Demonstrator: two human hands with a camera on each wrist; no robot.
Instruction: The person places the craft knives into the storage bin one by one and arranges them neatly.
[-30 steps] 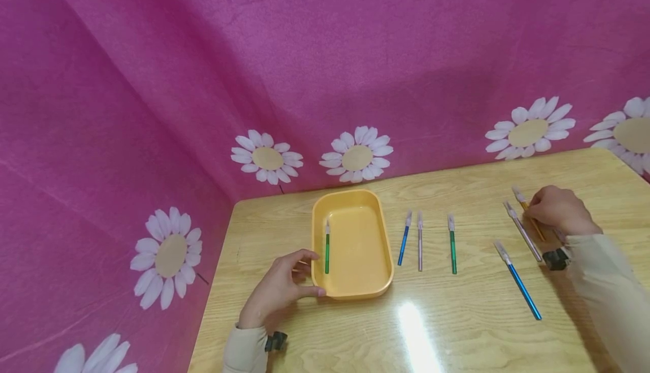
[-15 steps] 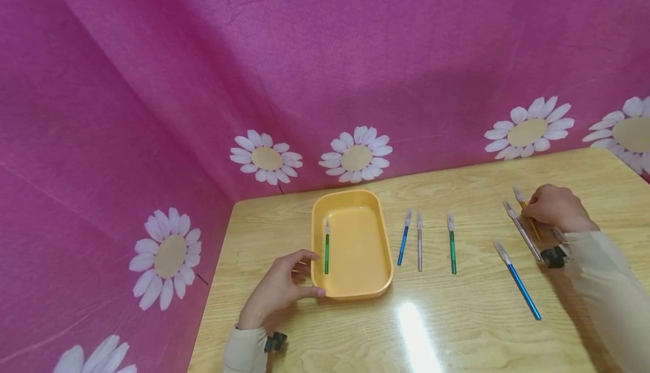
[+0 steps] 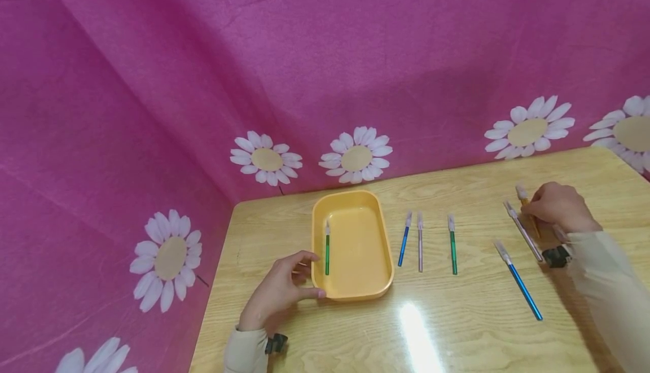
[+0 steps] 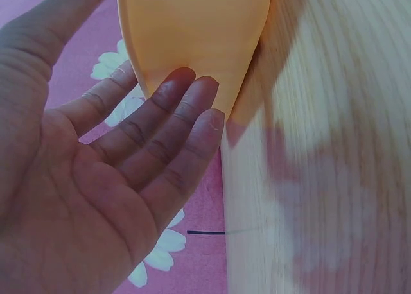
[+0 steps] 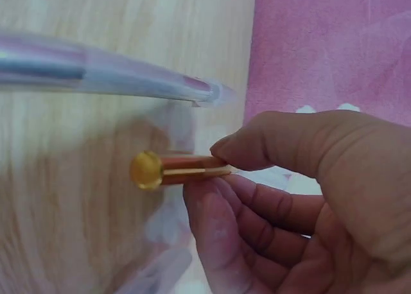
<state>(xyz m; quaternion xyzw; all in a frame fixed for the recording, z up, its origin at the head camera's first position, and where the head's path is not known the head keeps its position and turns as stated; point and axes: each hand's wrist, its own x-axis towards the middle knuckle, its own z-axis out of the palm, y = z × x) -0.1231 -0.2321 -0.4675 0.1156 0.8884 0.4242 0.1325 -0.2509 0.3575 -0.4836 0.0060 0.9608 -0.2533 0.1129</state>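
A right hand (image 3: 561,208) pinches a gold pen-shaped tool (image 5: 183,169), a pinkish tool (image 3: 523,232) lying just beside; the left hand (image 3: 278,288), fingers relaxed, touches a yellow tray (image 3: 359,249) to its right.

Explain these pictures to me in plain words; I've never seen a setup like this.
There is no machine here, just a person working bare-handed. The wide picture comes from a camera worn on the head, looking forward and down. The two close-ups come from cameras worn on the wrists. On the wooden table sits a yellow tray with one green tool inside. More slim, pen-like tools with pale tips lie to its right. The left hand touches the tray's side. The right hand pinches a gold tool between thumb and fingers.
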